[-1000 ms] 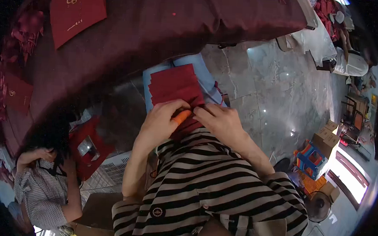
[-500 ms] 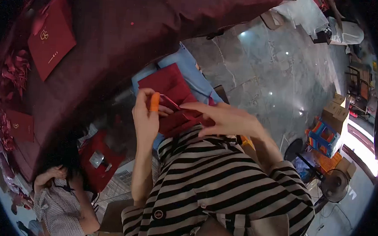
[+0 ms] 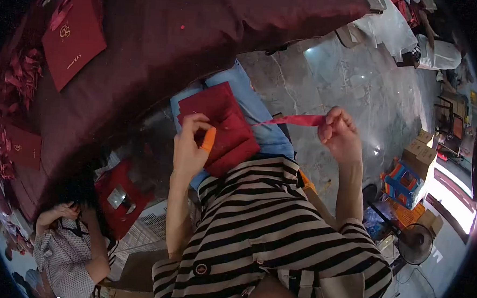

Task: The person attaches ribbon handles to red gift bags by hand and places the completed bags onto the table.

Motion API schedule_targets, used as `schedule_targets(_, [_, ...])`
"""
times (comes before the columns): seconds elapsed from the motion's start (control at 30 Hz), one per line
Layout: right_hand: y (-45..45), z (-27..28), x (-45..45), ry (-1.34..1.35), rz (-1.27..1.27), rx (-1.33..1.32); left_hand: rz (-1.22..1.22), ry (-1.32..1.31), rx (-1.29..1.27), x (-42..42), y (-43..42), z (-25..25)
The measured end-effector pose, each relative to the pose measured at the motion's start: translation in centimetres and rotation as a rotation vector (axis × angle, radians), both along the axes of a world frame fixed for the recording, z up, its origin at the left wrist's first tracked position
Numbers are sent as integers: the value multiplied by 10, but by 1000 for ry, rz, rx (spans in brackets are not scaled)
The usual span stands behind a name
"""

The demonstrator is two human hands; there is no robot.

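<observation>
Several dark red folded cards point(image 3: 219, 107) lie overlapping on my lap, over blue trousers. My left hand point(image 3: 194, 146), with an orange cover on one finger, rests its bent fingertips on the left part of these cards; whether it pinches anything there is hidden. Out to the right and above the floor, my right hand point(image 3: 340, 134) is closed on the end of a pinkish-red ribbon point(image 3: 299, 120). The ribbon runs taut and slightly twisted from that hand back to the cards.
A table with a dark red cloth point(image 3: 162, 53) spans the upper left, bearing a red bag point(image 3: 74, 40) with gold print. A co-worker point(image 3: 69, 248) sits at lower left near a red stool point(image 3: 118, 196). Cardboard boxes point(image 3: 420, 153) and a fan point(image 3: 415, 243) stand at right.
My right hand has moved away from the cards to the right, drawing the ribbon out. My left hand has shifted slightly right and stays at the cards.
</observation>
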State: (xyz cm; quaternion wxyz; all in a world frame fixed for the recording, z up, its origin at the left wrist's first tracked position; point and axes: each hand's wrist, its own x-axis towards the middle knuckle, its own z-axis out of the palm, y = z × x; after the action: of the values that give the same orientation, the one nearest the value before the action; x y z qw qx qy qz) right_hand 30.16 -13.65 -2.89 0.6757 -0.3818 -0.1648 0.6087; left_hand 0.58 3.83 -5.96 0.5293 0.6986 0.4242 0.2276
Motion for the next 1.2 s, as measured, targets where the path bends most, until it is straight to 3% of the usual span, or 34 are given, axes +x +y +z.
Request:
schedule_targets(0.03, [4, 5, -1, -93, -31, -52, -180, 87, 213, -3, 0, 2])
schedule_targets(0.07, [9, 10, -5, -93, -20, -52, -197, 144, 362, -3, -3, 4])
schedule_targets(0.13, [16, 20, -13, -459, -255, -255, -247, 254, 469, -8, -7, 16])
schedule_targets(0.17, [20, 29, -18, -458, -242, -254, -312, 365, 574, -11, -9, 20])
schedule_targets(0.23, [31, 46, -30, -881, -199, -205, -291, 402, 593, -16, -10, 23])
schedule_targets(0.27, [32, 49, -39, -812, -138, -148, -280, 434, 613, -19, -12, 23])
schedule_targets(0.3, [31, 52, -51, -739, -79, -94, -267, 444, 608, -22, -14, 21])
schedule_targets(0.33, [35, 58, -71, -670, -9, -204, -206, 434, 483, -25, -14, 16])
schedule_targets(0.4, [59, 60, -92, -1017, 471, -164, -153, 432, 365, -33, -14, 5])
schedule_targets(0.47, [73, 27, -130, -1096, 428, -6, -191, 407, 378, -33, -12, 14])
schedule_targets(0.63, [78, -37, -167, -1298, 324, -20, -237, 271, 333, -40, -9, 10])
schedule_targets(0.67, [78, -42, -168, -1351, 302, -65, -240, 263, 225, -39, -8, 7])
schedule_targets(0.9, [82, -42, -168, -1370, 258, -44, -72, 139, -144, -41, -10, -8])
schedule_targets(1.2, [86, -43, -173, -1458, 238, 19, -75, 118, -23, -43, -13, -20])
